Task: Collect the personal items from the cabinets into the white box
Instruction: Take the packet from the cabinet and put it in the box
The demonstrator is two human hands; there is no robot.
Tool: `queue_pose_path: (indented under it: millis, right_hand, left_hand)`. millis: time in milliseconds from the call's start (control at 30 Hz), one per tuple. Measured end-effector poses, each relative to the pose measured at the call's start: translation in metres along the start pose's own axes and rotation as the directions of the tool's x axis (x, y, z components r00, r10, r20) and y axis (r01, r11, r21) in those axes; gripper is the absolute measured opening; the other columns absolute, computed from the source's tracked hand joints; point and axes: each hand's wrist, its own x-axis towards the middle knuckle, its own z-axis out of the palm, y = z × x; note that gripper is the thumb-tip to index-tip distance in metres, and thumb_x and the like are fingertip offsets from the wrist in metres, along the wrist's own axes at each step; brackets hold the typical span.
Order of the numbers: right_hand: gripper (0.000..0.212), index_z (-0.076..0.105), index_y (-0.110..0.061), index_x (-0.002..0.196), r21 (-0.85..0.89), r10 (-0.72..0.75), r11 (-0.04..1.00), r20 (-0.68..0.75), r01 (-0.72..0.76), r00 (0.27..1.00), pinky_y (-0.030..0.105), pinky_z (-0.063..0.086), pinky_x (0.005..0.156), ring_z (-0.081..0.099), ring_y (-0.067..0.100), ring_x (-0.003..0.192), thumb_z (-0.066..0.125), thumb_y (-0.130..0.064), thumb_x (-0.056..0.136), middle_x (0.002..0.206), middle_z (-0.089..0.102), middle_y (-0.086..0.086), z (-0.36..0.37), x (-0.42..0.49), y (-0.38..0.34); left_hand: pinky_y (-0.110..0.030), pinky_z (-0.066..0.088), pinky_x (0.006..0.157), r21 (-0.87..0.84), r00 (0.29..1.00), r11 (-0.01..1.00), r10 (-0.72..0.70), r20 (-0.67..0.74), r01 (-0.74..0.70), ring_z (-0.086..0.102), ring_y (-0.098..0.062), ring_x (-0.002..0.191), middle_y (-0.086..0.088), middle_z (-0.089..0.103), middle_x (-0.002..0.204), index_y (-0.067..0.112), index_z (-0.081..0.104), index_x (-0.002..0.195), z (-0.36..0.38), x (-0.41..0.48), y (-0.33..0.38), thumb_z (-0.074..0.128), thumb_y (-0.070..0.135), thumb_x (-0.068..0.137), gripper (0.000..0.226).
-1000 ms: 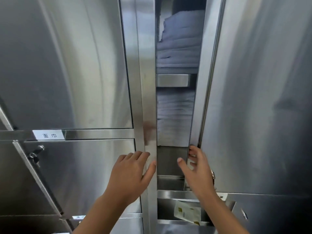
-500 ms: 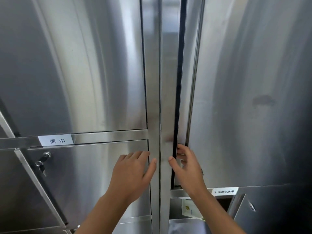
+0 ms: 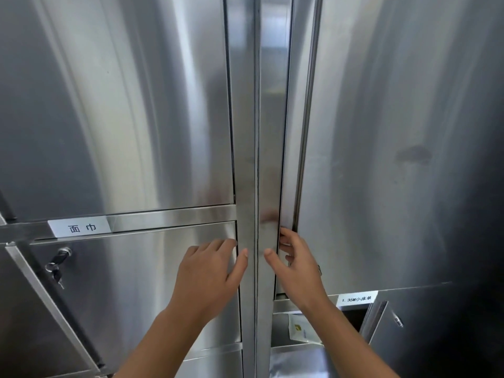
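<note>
cabinets (image 3: 136, 105) of brushed steel fill the whole view, their tall doors side by side with a narrow post (image 3: 268, 132) between; the left hand (image 3: 210, 274) lies flat and open against the lower left door (image 3: 131, 282), fingers spread, thumb at the door's edge, holding nothing; the right hand (image 3: 297, 266) is curled around the edge of the tall right door (image 3: 381, 159), fingertips tucked behind it, thumb on the post; that door sits almost flush, only a thin seam showing; a label (image 3: 80, 227) with printed characters is on the rail above the lower left door, and a lock with keys (image 3: 57, 264) hangs at its left side; a second label (image 3: 357, 298) sits under the right door; below it a small compartment (image 3: 351, 317) stands open, its flap (image 3: 381, 331) swung aside, and a pale packet (image 3: 298, 330) leans inside, partly hidden by the right forearm; what the packet is cannot be made out; the white box is not in view, and the floor and the rest of the room are cut off
</note>
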Motion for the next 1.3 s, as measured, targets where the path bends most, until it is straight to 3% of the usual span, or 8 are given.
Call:
queue_pose_path:
  millis: [167, 367, 533, 700, 1067, 1300]
  right_hand:
    - [0.062, 0.043, -0.039, 0.146, -0.009, 0.002, 1.0, 0.02, -0.002, 1.0, 0.018, 0.041, 0.101, 0.051, -0.003, 0.125, 0.069, -0.049, 0.091, 0.137, 0.051, -0.02, 0.001, -0.003, 0.001]
    - [0.06, 0.048, -0.035, 0.145, 0.018, 0.0, 1.0, 0.06, -0.001, 0.998, 0.03, 0.045, 0.108, 0.052, -0.001, 0.126, 0.068, -0.052, 0.09, 0.139, 0.055, -0.019, -0.009, -0.007, -0.001]
    - [0.054, 0.047, -0.041, 0.141, -0.005, -0.024, 1.0, 0.072, 0.025, 0.997, 0.022, 0.042, 0.105, 0.049, -0.007, 0.125, 0.065, -0.054, 0.091, 0.135, 0.051, -0.03, -0.038, -0.011, 0.0]
    - [0.059, 0.047, -0.037, 0.145, -0.036, -0.032, 0.999, 0.029, 0.033, 0.999, 0.022, 0.041, 0.105, 0.048, -0.003, 0.13, 0.063, -0.056, 0.091, 0.143, 0.052, -0.022, -0.094, -0.011, 0.011]
    - [0.057, 0.053, -0.03, 0.142, -0.16, -0.007, 0.987, -0.093, -0.008, 0.996, 0.03, 0.042, 0.108, 0.051, 0.0, 0.128, 0.064, -0.055, 0.092, 0.14, 0.057, -0.016, -0.263, -0.025, 0.062]
    - [0.058, 0.051, -0.031, 0.143, -0.172, 0.016, 0.984, -0.127, -0.038, 0.992, 0.032, 0.041, 0.111, 0.05, 0.001, 0.13, 0.063, -0.055, 0.091, 0.142, 0.056, -0.016, -0.342, -0.043, 0.088]
  left_hand:
    - [-0.03, 0.042, 0.081, 0.003, 1.0, 1.0, 0.009, -0.004, -0.009, 0.065, -0.015, 0.09, 0.009, 0.07, 0.103, 0.027, 0.065, 0.11, -0.002, 0.002, 0.005, 0.025, 0.057, 0.095, 0.052]
    - [-0.03, 0.042, 0.08, 0.009, 1.0, 1.0, 0.016, -0.012, -0.016, 0.065, -0.016, 0.089, 0.009, 0.07, 0.101, 0.027, 0.064, 0.11, -0.006, 0.002, 0.013, 0.025, 0.057, 0.096, 0.052]
    - [-0.03, 0.042, 0.081, 0.0, 1.0, 1.0, 0.026, -0.006, -0.026, 0.063, -0.015, 0.089, 0.009, 0.07, 0.102, 0.027, 0.063, 0.11, -0.003, 0.004, 0.037, 0.025, 0.056, 0.097, 0.05]
    - [-0.029, 0.04, 0.08, -0.018, 0.997, 0.997, 0.072, 0.004, -0.072, 0.064, -0.014, 0.091, 0.01, 0.07, 0.104, 0.028, 0.063, 0.112, 0.009, 0.01, 0.085, 0.024, 0.056, 0.097, 0.05]
    - [-0.037, 0.043, 0.089, -0.054, 0.989, 0.992, 0.121, 0.09, -0.117, 0.063, -0.022, 0.099, 0.004, 0.069, 0.112, 0.026, 0.061, 0.119, 0.056, 0.013, 0.238, 0.028, 0.054, 0.1, 0.048]
    - [-0.035, 0.043, 0.084, -0.068, 0.987, 0.987, 0.148, 0.067, -0.143, 0.063, -0.021, 0.089, 0.004, 0.069, 0.103, 0.025, 0.061, 0.113, 0.072, 0.005, 0.317, 0.025, 0.054, 0.098, 0.049]
